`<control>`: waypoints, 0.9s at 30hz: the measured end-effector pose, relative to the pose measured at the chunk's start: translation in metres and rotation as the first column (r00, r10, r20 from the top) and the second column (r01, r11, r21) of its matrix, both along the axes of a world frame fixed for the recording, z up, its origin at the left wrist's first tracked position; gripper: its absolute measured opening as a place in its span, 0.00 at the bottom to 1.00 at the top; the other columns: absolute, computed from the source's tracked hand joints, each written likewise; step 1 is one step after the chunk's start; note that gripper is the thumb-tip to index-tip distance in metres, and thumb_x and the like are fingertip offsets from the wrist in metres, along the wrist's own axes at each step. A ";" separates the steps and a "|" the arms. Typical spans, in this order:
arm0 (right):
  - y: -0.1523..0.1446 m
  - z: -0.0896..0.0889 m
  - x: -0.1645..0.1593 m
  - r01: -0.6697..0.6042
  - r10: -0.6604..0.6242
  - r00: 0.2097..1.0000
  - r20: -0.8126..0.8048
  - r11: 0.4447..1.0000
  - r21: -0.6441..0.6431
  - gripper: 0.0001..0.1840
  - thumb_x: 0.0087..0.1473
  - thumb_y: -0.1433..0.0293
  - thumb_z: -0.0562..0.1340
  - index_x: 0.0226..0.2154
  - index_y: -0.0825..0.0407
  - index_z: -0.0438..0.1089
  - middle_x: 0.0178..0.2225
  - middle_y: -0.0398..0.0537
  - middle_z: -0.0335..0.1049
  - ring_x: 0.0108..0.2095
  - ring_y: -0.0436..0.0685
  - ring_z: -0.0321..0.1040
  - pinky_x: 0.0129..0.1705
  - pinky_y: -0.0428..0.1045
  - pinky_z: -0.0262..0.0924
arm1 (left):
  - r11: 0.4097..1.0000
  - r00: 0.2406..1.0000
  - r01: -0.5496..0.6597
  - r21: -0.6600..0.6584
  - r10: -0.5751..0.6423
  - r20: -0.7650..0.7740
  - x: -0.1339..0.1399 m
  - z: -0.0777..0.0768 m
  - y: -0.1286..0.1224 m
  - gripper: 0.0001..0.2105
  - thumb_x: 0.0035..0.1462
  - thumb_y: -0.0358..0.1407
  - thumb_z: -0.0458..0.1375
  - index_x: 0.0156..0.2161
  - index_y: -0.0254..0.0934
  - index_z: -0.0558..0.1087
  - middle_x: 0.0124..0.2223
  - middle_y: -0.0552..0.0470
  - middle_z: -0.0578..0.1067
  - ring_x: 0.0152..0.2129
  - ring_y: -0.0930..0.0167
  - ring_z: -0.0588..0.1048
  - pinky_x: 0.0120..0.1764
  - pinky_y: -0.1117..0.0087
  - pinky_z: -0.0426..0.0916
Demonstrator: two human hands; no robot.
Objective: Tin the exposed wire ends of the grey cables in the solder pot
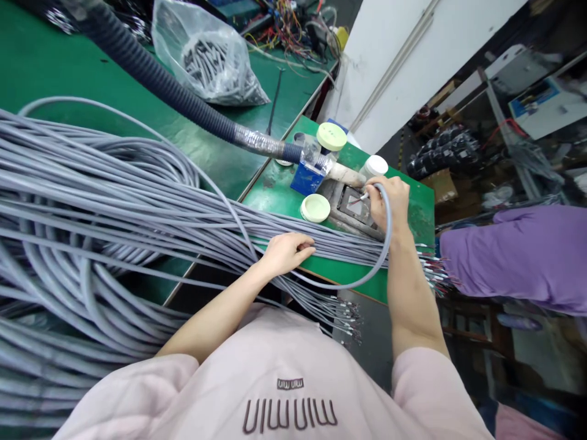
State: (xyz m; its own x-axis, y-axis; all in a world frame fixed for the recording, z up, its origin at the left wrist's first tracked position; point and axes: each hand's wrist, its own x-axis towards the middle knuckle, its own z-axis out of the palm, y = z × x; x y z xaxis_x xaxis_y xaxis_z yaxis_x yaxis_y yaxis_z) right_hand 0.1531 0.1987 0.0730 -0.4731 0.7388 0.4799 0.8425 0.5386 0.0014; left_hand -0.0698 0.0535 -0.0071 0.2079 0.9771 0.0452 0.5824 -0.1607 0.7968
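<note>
My right hand (389,198) pinches a grey cable (384,260) close to its stripped end. Thin wires at that end point down over a small square metal pot (354,206) with a shiny grey surface. From my fingers the cable bows out in a loop and runs back below my left hand. My left hand (290,252) lies on a thick bundle of grey cables (183,208), its fingers loosely curved and the thumb apart from them. Several stripped cable ends (435,272) hang past the table's right edge, and more stripped ends (346,315) hang near my body.
A ribbed hose (169,91) reaches to the pot beside a blue box (307,177). Around it stand an open pale tub (315,208), a yellow-lidded tub (331,136) and a white-lidded jar (376,165). A clear bag (211,61) lies behind. A person in purple (518,256) is at right.
</note>
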 end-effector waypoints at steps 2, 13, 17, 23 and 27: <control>0.005 -0.002 0.014 0.073 -0.073 0.997 0.001 0.997 0.006 0.12 0.59 0.65 0.52 0.34 0.50 0.69 0.30 0.48 0.67 0.37 0.59 0.61 0.46 0.55 0.50 | 1.000 1.000 0.001 0.004 -0.001 -0.006 0.000 0.000 0.000 0.11 0.56 0.40 0.56 0.41 0.40 0.76 0.38 0.53 0.80 0.36 0.69 0.76 0.37 0.71 0.66; 0.022 -0.022 0.037 0.235 -0.229 0.970 0.087 0.970 -0.066 0.15 0.60 0.64 0.50 0.34 0.50 0.70 0.31 0.50 0.67 0.39 0.60 0.60 0.45 0.54 0.48 | 1.000 1.000 0.000 0.026 0.001 -0.007 0.000 -0.001 0.000 0.11 0.56 0.41 0.55 0.40 0.40 0.76 0.37 0.54 0.80 0.35 0.69 0.76 0.36 0.72 0.65; 0.024 -0.025 0.036 0.241 -0.230 0.966 0.121 0.967 -0.084 0.17 0.60 0.64 0.48 0.34 0.50 0.70 0.31 0.51 0.66 0.39 0.60 0.59 0.44 0.54 0.47 | 1.000 1.000 0.001 0.031 -0.001 -0.009 0.000 -0.001 0.000 0.11 0.56 0.41 0.55 0.40 0.41 0.76 0.37 0.54 0.80 0.35 0.70 0.76 0.35 0.72 0.65; 0.026 -0.028 0.036 0.257 -0.238 0.956 0.170 0.961 -0.100 0.16 0.60 0.64 0.49 0.37 0.51 0.70 0.31 0.52 0.66 0.39 0.60 0.59 0.44 0.54 0.46 | 1.000 1.000 -0.008 0.028 0.008 -0.008 0.001 -0.001 0.000 0.11 0.57 0.41 0.55 0.40 0.42 0.76 0.37 0.54 0.80 0.34 0.70 0.76 0.36 0.72 0.65; 0.029 -0.034 0.035 0.262 -0.241 0.953 0.186 0.960 -0.101 0.17 0.61 0.64 0.48 0.38 0.51 0.71 0.32 0.52 0.65 0.38 0.60 0.59 0.44 0.53 0.46 | 1.000 1.000 -0.012 0.028 0.013 -0.014 0.000 -0.002 0.001 0.11 0.57 0.41 0.55 0.39 0.42 0.76 0.38 0.55 0.80 0.34 0.70 0.76 0.35 0.72 0.65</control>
State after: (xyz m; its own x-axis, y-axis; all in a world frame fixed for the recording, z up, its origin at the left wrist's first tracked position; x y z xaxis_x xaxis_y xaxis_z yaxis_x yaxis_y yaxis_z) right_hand 0.1878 0.2280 0.0386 -0.3307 0.8924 0.3069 0.9437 0.3141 0.1037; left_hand -0.0694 0.0548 -0.0094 0.1966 0.9780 0.0697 0.5961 -0.1757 0.7835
